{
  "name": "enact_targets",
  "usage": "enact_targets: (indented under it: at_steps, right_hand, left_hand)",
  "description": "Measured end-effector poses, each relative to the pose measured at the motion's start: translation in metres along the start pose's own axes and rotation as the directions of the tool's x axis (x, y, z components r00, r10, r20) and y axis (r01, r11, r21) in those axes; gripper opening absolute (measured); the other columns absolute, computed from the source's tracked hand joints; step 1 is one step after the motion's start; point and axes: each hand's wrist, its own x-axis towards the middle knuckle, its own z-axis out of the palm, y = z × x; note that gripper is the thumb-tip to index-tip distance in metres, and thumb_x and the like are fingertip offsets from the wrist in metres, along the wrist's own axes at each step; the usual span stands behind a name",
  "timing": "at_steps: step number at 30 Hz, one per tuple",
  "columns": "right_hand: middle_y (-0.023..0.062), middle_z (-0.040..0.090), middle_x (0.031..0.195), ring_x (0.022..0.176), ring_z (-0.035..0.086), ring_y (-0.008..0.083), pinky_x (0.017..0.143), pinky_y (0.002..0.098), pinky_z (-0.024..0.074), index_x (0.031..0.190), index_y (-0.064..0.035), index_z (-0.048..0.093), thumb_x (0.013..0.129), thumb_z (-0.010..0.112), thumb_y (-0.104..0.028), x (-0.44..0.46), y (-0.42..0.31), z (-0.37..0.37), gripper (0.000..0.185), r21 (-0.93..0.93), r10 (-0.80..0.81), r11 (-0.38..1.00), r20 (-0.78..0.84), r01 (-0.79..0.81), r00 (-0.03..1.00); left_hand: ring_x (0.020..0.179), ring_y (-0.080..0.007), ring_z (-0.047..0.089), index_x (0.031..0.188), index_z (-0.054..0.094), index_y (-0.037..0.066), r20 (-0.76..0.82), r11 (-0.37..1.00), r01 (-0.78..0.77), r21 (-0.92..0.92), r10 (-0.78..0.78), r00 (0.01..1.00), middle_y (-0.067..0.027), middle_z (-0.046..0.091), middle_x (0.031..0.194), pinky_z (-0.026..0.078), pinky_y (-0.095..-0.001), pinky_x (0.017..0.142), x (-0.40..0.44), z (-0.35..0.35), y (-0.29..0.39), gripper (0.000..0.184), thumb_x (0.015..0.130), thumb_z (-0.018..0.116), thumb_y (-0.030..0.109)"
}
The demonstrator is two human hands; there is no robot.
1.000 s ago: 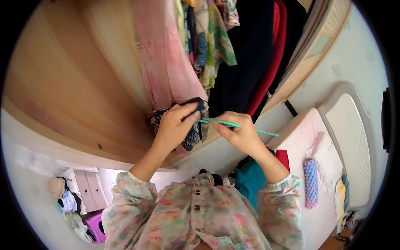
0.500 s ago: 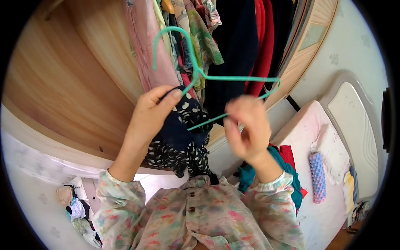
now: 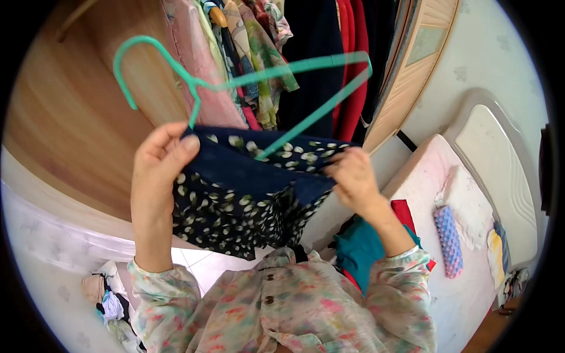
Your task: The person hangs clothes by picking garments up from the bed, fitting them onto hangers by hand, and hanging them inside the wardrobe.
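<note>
A navy garment with white petal-like spots (image 3: 229, 203) is stretched between my two hands in front of my chest. My left hand (image 3: 162, 170) is closed on its top edge, at the spot where a green clothes hanger (image 3: 271, 73) enters the fabric. My right hand (image 3: 356, 179) pinches the garment's other upper side. One end of the hanger is inside the garment's opening; its hook points up and left, and its other end sticks out at the upper right above my right hand.
Clothes (image 3: 259, 65) hang in the wooden wardrobe (image 3: 76, 117) ahead. To the right is a bed (image 3: 412, 176) with a pillow (image 3: 468, 206) and a blue-pink bumpy roll (image 3: 449, 241). Teal clothing (image 3: 359, 247) lies by my right arm. More clothes (image 3: 112, 306) are piled at lower left.
My right hand has taken hold of the garment's side and the garment is now spread wide. My left hand and the hanger have moved left.
</note>
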Motion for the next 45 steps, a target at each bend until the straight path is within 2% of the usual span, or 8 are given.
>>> enact_targets:
  at_steps: [7,10,16,19,22,26,41,45]
  right_hand:
    - [0.0102,0.055,0.076,0.071,0.055,0.0277,0.072,0.0366,0.0432,0.078,-0.0030,0.058,0.054,0.061,0.001,0.013,0.020,-0.047,0.024,0.009,0.069,0.998,-0.220,-0.068,0.973]
    - [0.0027,0.053,0.069,0.065,0.052,0.0123,0.060,0.0240,0.0413,0.084,-0.0022,0.058,0.063,0.055,0.006,0.013,0.020,-0.048,0.023,0.553,0.573,0.756,-0.302,-0.349,0.762]
    - [0.0015,0.057,0.068,0.064,0.052,0.0052,0.057,0.0203,0.0415,0.087,0.0030,0.059,0.071,0.048,0.005,0.023,0.030,-0.063,0.019,0.633,0.738,0.470,0.101,-0.616,0.668]
    - [0.0053,0.059,0.066,0.062,0.054,0.0082,0.057,0.0226,0.0434,0.084,0.0019,0.058,0.068,0.049,0.003,0.022,0.024,-0.065,0.018,0.445,0.646,0.651,0.100,-0.615,0.756]
    - [0.0118,0.053,0.061,0.055,0.055,0.0273,0.053,0.0332,0.0454,0.072,-0.0009,0.055,0.060,0.055,-0.005,0.034,0.013,-0.064,0.013,0.114,0.242,0.964,0.017,-0.242,0.970]
    - [0.0078,0.045,0.056,0.052,0.049,0.0264,0.049,0.0361,0.0411,0.065,-0.0044,0.052,0.053,0.058,-0.009,0.046,0.015,-0.070,0.015,-0.130,-0.079,0.987,0.093,0.091,0.992]
    - [0.0067,0.045,0.064,0.061,0.050,0.0237,0.056,0.0347,0.0413,0.077,-0.0017,0.057,0.056,0.064,-0.012,0.073,-0.018,-0.052,0.024,0.148,-0.403,0.911,0.126,0.385,0.906]
    - [0.0130,0.056,0.098,0.101,0.053,0.0308,0.089,0.0423,0.0419,0.102,-0.0023,0.061,0.057,0.067,-0.014,0.074,-0.038,-0.048,0.047,0.403,-0.376,0.875,0.215,0.268,0.902]
  left_hand:
    - [0.076,-0.0071,0.059,0.098,0.061,-0.001,0.070,0.996,0.063,0.059,-0.067,0.995,-0.0019,0.065,0.086,0.046,-0.0193,0.072,-0.013,-0.004,-0.026,0.023,0.081,0.067,0.015]
    - [0.074,-0.0063,0.058,0.096,0.062,-0.001,0.062,0.991,0.015,0.136,-0.024,0.998,-0.0011,0.064,0.084,0.045,-0.0185,0.070,-0.013,-0.005,-0.025,0.022,0.082,0.066,0.016]
    - [0.073,-0.0058,0.056,0.094,0.063,-0.001,0.120,0.973,-0.024,0.228,-0.004,0.993,-0.0004,0.063,0.082,0.044,-0.0184,0.068,-0.019,-0.009,-0.026,0.024,0.083,0.065,0.019]
    - [0.070,-0.0047,0.053,0.094,0.063,-0.001,0.167,0.957,-0.076,0.279,0.030,0.986,0.0017,0.061,0.078,0.042,-0.0182,0.064,-0.013,-0.015,-0.025,0.023,0.084,0.065,0.019]
    - [0.064,-0.0032,0.047,0.094,0.062,-0.001,0.133,0.962,-0.082,0.259,0.048,0.990,0.0046,0.055,0.073,0.037,-0.0180,0.058,-0.016,0.000,-0.020,0.021,0.084,0.064,0.017]
    - [0.060,-0.0027,0.039,0.091,0.062,-0.001,0.204,0.929,-0.091,0.358,0.017,0.979,0.0065,0.048,0.068,0.030,-0.0189,0.053,-0.022,0.004,-0.019,0.018,0.084,0.064,0.015]
    - [0.072,-0.0061,0.052,0.091,0.063,-0.003,0.270,0.895,-0.076,0.440,-0.051,0.961,0.0006,0.060,0.078,0.042,-0.0201,0.065,-0.030,0.005,-0.047,0.014,0.083,0.061,0.008]
    - [0.070,-0.0059,0.051,0.087,0.063,-0.002,0.104,0.971,-0.054,0.233,0.030,0.994,0.0009,0.059,0.076,0.041,-0.0199,0.064,-0.029,0.004,-0.049,0.016,0.082,0.064,0.013]
